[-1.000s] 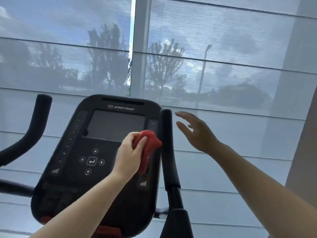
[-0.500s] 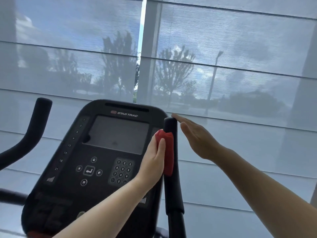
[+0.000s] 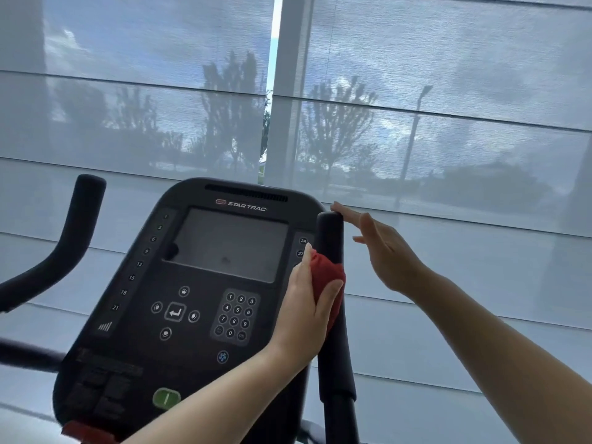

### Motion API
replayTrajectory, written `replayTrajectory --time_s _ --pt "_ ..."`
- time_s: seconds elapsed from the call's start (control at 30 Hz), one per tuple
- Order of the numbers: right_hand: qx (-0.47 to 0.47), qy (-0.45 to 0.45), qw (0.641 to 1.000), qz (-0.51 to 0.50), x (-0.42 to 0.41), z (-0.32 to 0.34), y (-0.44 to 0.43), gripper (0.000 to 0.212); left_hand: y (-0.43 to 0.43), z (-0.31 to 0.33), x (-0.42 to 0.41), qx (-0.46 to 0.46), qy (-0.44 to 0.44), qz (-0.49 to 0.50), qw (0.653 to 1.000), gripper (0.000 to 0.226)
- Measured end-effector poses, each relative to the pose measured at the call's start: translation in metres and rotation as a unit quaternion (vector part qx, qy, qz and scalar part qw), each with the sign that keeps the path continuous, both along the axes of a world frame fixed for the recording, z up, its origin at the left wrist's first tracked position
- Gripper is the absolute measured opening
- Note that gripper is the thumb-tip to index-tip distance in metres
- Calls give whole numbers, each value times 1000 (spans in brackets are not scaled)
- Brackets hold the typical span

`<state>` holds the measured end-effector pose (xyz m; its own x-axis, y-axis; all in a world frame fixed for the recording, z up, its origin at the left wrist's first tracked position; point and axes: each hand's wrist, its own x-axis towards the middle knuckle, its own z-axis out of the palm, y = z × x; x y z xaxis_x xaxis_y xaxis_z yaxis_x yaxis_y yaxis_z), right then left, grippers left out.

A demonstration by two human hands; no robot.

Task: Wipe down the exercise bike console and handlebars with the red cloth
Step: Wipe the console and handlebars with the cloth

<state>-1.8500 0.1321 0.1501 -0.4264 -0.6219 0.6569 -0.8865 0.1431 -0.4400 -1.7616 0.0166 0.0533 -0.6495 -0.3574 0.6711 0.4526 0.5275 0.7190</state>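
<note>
The black bike console (image 3: 205, 283) with a grey screen and keypad fills the lower middle. Right of it the upright right handlebar (image 3: 331, 238) rises. My left hand (image 3: 307, 312) grips the red cloth (image 3: 326, 280) and wraps it round that bar, a little below its top. Beside the bar's right side my right hand (image 3: 384, 251) is flat with straight fingers, its fingertips touching the bar's top end. The curved left handlebar (image 3: 73, 232) stands at the far left, with no hand on it.
A large window with a sheer grey blind (image 3: 416, 123) stands close behind the bike, trees and a lamp post showing through. A green button (image 3: 166, 398) sits low on the console, with a red part (image 3: 86, 432) below it.
My left hand carried the red cloth from the console's right edge onto the right handlebar. My right hand came in from the right until its fingertips met the bar's top.
</note>
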Motion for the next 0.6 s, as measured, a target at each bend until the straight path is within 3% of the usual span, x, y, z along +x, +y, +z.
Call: replayTrajectory --time_s 0.2,0.4,0.6 --pt "-19 -48 999 13 4 -7 2 60 6 2 4 22 -32 -4 999 68" --pt "-7 -57 998 4 7 1 -8 90 5 -20 20 19 -64 -34 997 15" --pt "9 -50 999 -10 9 -1 -7 87 7 -12 21 19 -71 -41 996 16"
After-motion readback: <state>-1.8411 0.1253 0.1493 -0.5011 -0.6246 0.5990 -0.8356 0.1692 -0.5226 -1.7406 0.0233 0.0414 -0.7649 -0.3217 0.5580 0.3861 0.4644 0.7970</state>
